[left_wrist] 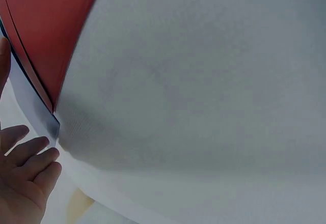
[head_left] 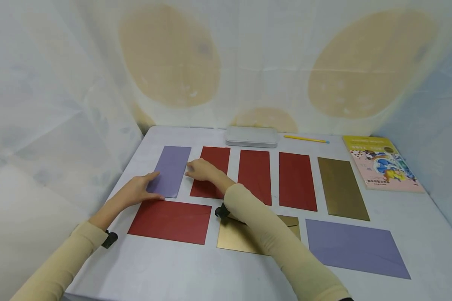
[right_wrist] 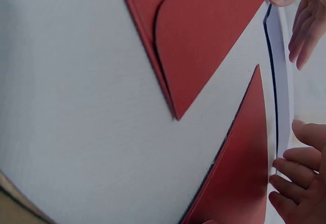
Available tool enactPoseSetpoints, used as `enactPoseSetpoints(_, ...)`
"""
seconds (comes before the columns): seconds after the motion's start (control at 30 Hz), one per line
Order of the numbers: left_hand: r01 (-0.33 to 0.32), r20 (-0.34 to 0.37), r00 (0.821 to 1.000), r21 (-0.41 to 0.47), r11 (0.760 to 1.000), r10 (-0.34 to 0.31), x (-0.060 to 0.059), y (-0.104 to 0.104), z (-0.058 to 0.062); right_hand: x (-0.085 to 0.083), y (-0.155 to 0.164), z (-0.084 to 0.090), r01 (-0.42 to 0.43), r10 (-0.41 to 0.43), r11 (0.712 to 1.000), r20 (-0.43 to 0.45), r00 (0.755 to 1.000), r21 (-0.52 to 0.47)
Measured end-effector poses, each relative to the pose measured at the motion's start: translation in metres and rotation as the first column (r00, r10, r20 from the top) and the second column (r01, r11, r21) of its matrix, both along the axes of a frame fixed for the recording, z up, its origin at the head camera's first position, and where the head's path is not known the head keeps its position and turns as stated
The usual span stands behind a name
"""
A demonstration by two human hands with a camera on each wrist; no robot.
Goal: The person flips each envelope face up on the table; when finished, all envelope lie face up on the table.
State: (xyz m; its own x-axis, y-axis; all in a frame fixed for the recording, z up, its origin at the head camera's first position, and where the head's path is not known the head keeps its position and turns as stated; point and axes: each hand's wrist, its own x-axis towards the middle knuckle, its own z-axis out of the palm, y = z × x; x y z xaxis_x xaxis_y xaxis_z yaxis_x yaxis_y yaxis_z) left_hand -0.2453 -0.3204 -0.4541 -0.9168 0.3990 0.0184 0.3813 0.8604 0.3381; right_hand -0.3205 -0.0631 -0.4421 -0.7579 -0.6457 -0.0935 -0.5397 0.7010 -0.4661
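A purple envelope lies upright at the left end of the back row on the white table. My left hand touches its lower left edge with nearly straight fingers, the thumb along the bottom edge. My right hand reaches across a red envelope and touches the purple envelope's right edge with straight fingertips. In the right wrist view the purple envelope shows edge-on between both hands. Neither hand grips it.
Two more red envelopes and a gold one continue the back row. In front lie a red, a gold and a purple envelope. A silver tin, a yellow pencil and a book lie behind; curtains enclose the table.
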Motion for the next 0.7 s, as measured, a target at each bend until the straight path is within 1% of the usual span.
enactPoseSetpoints(0.23, 0.022, 0.016, 1.0, 0.005, 1.0, -0.022, -0.004, -0.002, -0.002, 0.003, -0.007, 0.0, -0.049, 0.049, 0.999, -0.022, 0.999, 0.011)
enactPoseSetpoints(0.37, 0.044, 0.002, 0.999, -0.021, 0.999, -0.044, -0.007, -0.004, -0.003, 0.004, -0.009, 0.0, -0.057, 0.058, 0.998, -0.019, 0.998, 0.008)
enactPoseSetpoints(0.47, 0.074, -0.023, 0.997, -0.058, 0.996, -0.075, -0.01, -0.006, -0.003, 0.005, -0.008, 0.001, -0.053, 0.053, 0.999, -0.018, 0.998, -0.003)
enactPoseSetpoints(0.6, 0.124, -0.067, 0.989, -0.094, 0.988, -0.13, -0.011, -0.006, -0.002, 0.006, -0.008, 0.0, -0.034, 0.034, 0.999, -0.024, 0.999, -0.015)
enactPoseSetpoints(0.7, 0.143, -0.091, 0.984, -0.11, 0.984, -0.153, -0.011, -0.006, -0.001, 0.007, -0.009, -0.002, -0.013, 0.012, 1.0, -0.032, 0.999, -0.013)
